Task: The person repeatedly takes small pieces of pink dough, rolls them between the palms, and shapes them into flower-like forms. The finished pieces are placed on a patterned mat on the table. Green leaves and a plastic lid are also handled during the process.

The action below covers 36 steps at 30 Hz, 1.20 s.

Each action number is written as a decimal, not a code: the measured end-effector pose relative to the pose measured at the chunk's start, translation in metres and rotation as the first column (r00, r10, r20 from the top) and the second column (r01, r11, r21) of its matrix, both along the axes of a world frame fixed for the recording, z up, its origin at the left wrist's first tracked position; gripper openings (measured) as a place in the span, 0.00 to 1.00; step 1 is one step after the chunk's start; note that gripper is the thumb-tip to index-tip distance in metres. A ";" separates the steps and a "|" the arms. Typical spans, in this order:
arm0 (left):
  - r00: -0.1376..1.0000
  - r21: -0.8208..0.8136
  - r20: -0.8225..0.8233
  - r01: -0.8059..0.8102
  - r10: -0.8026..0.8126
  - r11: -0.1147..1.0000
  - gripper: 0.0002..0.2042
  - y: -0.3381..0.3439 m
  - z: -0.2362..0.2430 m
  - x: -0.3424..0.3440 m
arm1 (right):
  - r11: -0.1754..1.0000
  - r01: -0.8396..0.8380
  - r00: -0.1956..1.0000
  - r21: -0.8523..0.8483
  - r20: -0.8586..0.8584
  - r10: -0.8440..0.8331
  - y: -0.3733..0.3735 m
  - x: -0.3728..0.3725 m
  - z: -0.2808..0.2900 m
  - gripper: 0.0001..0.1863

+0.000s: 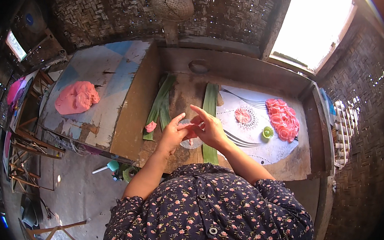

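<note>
Left hand and right hand are close, fingers bent; whether holding, I cannot tell. A green cup is beside pink discs, near the table's right edge.

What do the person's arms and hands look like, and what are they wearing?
The left sleeve and right sleeve are dark, sprinkled with little pink flowers. They're short, so the forearms are bare. The left hand and right hand wear no gloves, and no watch shows.
</note>
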State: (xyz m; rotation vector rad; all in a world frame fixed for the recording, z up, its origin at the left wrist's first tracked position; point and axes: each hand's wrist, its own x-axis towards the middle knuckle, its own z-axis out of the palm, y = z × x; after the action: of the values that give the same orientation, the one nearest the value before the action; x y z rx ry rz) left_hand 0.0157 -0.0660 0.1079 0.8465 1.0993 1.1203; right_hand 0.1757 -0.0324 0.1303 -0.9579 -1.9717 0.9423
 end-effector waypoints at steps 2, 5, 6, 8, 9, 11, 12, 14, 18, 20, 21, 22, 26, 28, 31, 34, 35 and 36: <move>0.998 0.018 -0.049 0.030 -0.029 0.999 0.30 0.001 -0.001 0.001 | 0.998 0.015 1.000 -0.062 0.025 -0.013 0.000 0.001 0.002 0.30; 0.999 0.007 -0.008 0.048 -0.048 0.999 0.30 0.001 -0.002 0.000 | 0.994 0.009 1.000 -0.107 0.013 -0.007 0.000 0.002 0.004 0.30; 0.998 0.022 -0.052 0.044 -0.043 0.999 0.30 0.001 -0.002 -0.001 | 0.994 0.020 1.000 -0.106 -0.003 -0.021 0.000 0.002 0.003 0.30; 0.996 0.046 -0.079 0.052 -0.048 0.998 0.31 0.001 -0.003 -0.001 | 0.999 -0.022 0.999 -0.032 -0.028 0.021 0.000 0.002 0.002 0.29; 0.990 0.061 -0.132 0.060 -0.052 0.996 0.31 0.001 -0.003 -0.001 | 0.998 -0.057 0.996 0.027 -0.060 0.059 0.000 0.002 0.002 0.28; 0.978 0.078 -0.199 0.084 -0.067 0.993 0.30 0.001 -0.005 -0.001 | 0.998 -0.043 0.999 -0.042 -0.011 0.043 0.001 0.002 0.001 0.28; 0.989 0.073 -0.139 0.054 -0.044 0.996 0.30 0.001 -0.005 0.000 | 0.996 -0.039 0.999 -0.075 0.003 0.040 0.002 0.002 0.000 0.28; 1.000 0.045 -0.012 0.010 -0.010 0.999 0.30 0.000 -0.005 0.001 | 0.996 -0.025 1.000 -0.086 -0.015 0.024 0.003 0.002 0.001 0.28; 0.999 0.006 0.016 -0.037 0.037 0.999 0.29 -0.001 -0.003 0.002 | 0.991 -0.010 1.000 -0.135 -0.006 0.009 0.002 0.003 0.002 0.28; 0.999 0.003 0.011 -0.030 0.030 1.000 0.29 -0.002 0.000 0.002 | 0.998 0.028 0.999 -0.050 0.026 -0.027 0.001 0.002 0.002 0.28; 0.999 -0.010 0.033 -0.040 0.040 0.999 0.29 -0.002 0.001 0.002 | 0.999 0.035 0.999 0.003 0.029 -0.035 0.000 0.001 0.002 0.28; 0.997 -0.022 0.055 -0.049 0.050 0.999 0.30 -0.002 0.002 0.002 | 0.999 0.035 0.998 -0.005 0.049 -0.035 0.000 0.001 0.002 0.29; 0.983 -0.060 0.175 -0.049 0.059 0.997 0.31 -0.002 0.005 0.004 | 0.998 0.001 0.999 -0.065 0.041 0.002 0.002 0.000 0.003 0.30; 0.989 -0.033 0.140 -0.049 0.053 0.998 0.30 -0.002 0.004 0.005 | 0.999 0.002 1.000 -0.051 0.014 -0.001 0.003 0.001 0.004 0.30; 0.993 -0.003 0.105 -0.044 0.044 0.999 0.29 -0.002 0.001 0.006 | 0.999 -0.016 1.000 -0.039 0.011 0.017 0.003 0.002 0.007 0.29; 0.992 -0.027 0.123 -0.006 0.010 1.000 0.24 -0.002 -0.004 0.006 | 0.990 -0.034 0.998 -0.140 0.048 0.041 0.003 0.003 0.008 0.28; 0.987 -0.031 0.158 0.025 -0.020 0.999 0.22 -0.002 -0.005 0.006 | 0.996 -0.009 0.999 -0.084 0.050 0.013 0.003 0.004 0.008 0.27; 0.986 -0.065 0.166 0.007 0.004 0.998 0.20 -0.001 -0.007 0.005 | 0.999 0.007 0.999 -0.036 0.054 -0.005 0.003 0.004 0.007 0.27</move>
State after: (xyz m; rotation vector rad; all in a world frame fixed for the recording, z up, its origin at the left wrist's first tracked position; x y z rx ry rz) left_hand 0.0209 -0.0671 0.1006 0.6897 0.9909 1.1266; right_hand 0.1801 -0.0294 0.1373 -1.0188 -2.0016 0.9604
